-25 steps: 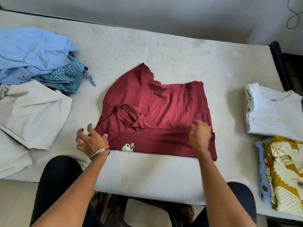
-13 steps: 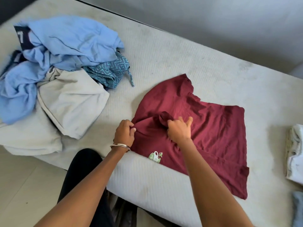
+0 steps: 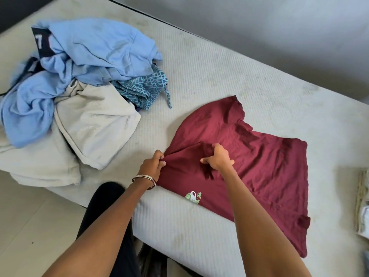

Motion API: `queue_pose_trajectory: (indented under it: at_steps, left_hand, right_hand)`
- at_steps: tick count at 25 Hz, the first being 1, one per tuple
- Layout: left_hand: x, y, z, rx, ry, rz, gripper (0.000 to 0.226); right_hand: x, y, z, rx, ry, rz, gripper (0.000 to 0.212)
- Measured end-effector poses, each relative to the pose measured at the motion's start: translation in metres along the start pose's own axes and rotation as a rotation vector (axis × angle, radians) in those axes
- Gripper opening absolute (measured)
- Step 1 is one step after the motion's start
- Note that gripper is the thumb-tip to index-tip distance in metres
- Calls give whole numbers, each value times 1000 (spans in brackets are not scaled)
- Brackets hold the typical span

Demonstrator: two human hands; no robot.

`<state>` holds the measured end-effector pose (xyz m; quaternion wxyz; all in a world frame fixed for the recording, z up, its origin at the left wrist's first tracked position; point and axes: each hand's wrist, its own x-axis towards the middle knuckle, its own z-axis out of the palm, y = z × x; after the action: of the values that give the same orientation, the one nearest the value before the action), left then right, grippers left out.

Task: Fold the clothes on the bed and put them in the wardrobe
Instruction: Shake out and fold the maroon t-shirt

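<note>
Maroon shirt (image 3: 259,166) lies half-folded near the front edge of the bed (image 3: 219,80), its lower hem close to the drop. Risk: an uneven pull from either side could skew the fold or drag the cloth off the mattress; bunched fabric under the fingers may crease in. Left hand (image 3: 152,165) pinches the shirt's left corner, fingers curled tight. Right hand (image 3: 217,157) grips a fold near the sleeve, thumb out. Both forearms reach forward, roughly parallel. Unfolded pile (image 3: 79,86) sits well apart, left.
</note>
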<state>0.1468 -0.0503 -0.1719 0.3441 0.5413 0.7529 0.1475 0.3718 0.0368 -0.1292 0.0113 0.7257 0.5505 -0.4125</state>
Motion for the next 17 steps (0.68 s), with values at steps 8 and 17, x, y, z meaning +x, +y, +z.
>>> queue_pose_trajectory:
  at_steps: [8,17]
  left_hand:
    - [-4,-22,-17,-243,-225,99,50]
    - [-10,11,-28,-446,-240,-270,33]
  right_hand:
    - [-52,80,-13,-142,196,-691,43]
    - [-86,74,28,620,517,206,25]
